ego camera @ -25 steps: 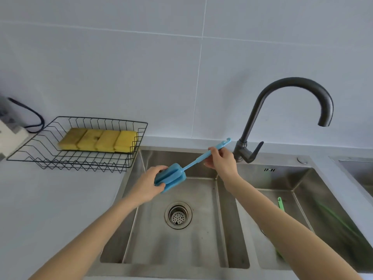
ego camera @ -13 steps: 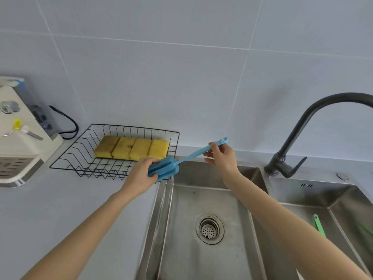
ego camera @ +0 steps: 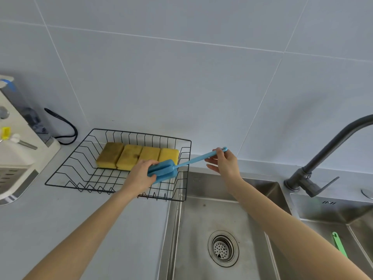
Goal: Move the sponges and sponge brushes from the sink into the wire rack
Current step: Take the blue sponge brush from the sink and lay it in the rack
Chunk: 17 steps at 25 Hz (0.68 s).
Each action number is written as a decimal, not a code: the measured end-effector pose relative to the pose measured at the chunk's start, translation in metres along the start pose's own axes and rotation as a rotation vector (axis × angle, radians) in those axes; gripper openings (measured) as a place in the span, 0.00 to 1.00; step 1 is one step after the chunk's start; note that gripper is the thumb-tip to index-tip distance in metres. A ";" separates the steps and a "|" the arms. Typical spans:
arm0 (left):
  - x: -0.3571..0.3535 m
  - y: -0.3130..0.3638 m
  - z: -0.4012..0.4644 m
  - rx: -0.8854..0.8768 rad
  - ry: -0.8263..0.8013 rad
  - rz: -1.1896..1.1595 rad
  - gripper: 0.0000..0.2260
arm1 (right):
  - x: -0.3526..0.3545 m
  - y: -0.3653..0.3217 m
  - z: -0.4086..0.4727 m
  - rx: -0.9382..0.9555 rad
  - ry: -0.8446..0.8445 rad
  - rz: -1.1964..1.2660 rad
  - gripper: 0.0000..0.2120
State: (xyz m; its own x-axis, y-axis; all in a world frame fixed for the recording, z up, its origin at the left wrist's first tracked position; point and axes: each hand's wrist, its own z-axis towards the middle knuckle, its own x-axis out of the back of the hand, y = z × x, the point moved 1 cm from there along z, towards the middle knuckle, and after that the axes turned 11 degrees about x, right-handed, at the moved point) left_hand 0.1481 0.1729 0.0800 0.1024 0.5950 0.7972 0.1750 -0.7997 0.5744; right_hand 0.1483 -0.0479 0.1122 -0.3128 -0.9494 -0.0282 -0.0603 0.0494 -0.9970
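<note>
My left hand (ego camera: 140, 177) grips the foam head of a blue sponge brush (ego camera: 164, 170) over the right part of the black wire rack (ego camera: 66, 174). My right hand (ego camera: 224, 164) pinches the far end of its thin handle, above the sink's left rim. Several yellow sponges (ego camera: 137, 156) lie side by side at the back of the rack. A green brush handle (ego camera: 339, 244) shows in the right sink basin, partly hidden behind my right arm. The left basin (ego camera: 199, 225) holds only its drain.
A dark curved faucet (ego camera: 314, 164) stands at the right, behind the sink. A white appliance (ego camera: 18, 158) with a black cable (ego camera: 66, 126) sits left of the rack on the grey counter (ego camera: 60, 215). Tiled wall runs behind everything.
Both hands have carried the blue sponge brush leftward from over the sink to above the right part of the wire rack. The view has turned left with them.
</note>
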 end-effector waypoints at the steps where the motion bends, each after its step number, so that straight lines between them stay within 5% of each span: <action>1: -0.003 -0.003 0.005 0.007 -0.012 0.001 0.19 | -0.002 0.004 0.004 -0.008 -0.001 -0.012 0.07; 17: -0.042 -0.026 0.044 0.084 -0.092 0.157 0.19 | -0.005 0.059 0.040 -0.082 -0.015 -0.143 0.04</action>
State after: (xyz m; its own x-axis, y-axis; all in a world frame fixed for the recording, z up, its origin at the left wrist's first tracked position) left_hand 0.1819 0.1723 0.0233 0.2232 0.4719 0.8530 0.2304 -0.8758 0.4242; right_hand 0.1842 -0.0522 0.0504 -0.2813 -0.9531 0.1115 -0.1806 -0.0615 -0.9816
